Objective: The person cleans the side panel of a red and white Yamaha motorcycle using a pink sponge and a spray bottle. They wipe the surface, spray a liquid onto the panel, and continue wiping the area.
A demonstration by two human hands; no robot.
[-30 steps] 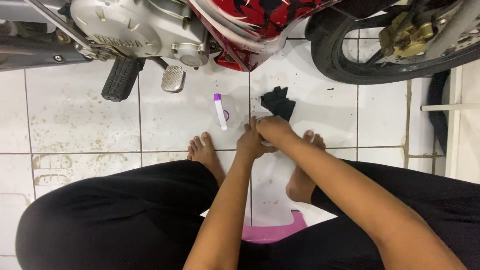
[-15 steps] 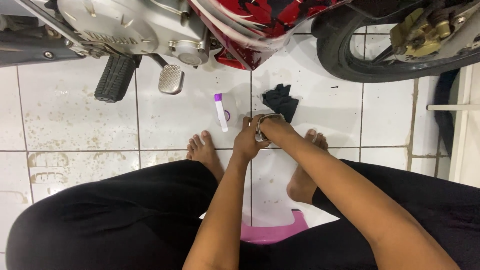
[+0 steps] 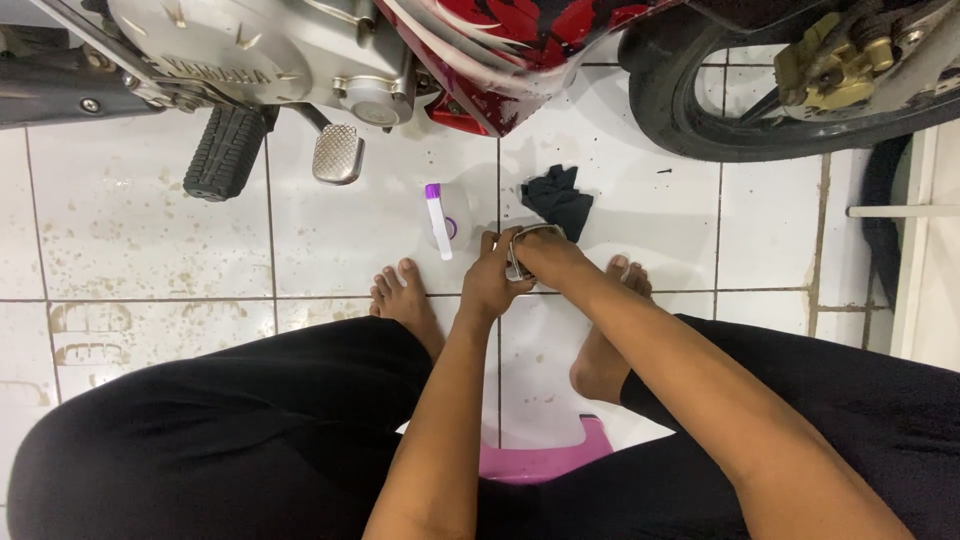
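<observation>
My left hand [image 3: 488,280] and my right hand [image 3: 548,258] meet low over the white tiled floor, both closed around a small grey metal part [image 3: 517,258] held between them. Most of the part is hidden by my fingers. Just beyond the hands lies a crumpled black cloth [image 3: 558,198]. A small white tube with a purple cap [image 3: 437,219] rests on the tile to the left of the hands. My bare feet [image 3: 405,300] sit on the floor on either side of my arms.
A motorcycle stands across the top: silver engine case [image 3: 260,50], rubber footpeg [image 3: 225,150], metal pedal [image 3: 337,153], red fairing [image 3: 520,40], front tyre [image 3: 700,110] with brake caliper [image 3: 825,65]. A pink stool [image 3: 545,460] shows between my legs. A white frame [image 3: 915,250] borders the right.
My two hands have stayed together on the small metal part, with my fingers shifting slightly around it. The view has drifted a little; the cloth and tube have not moved.
</observation>
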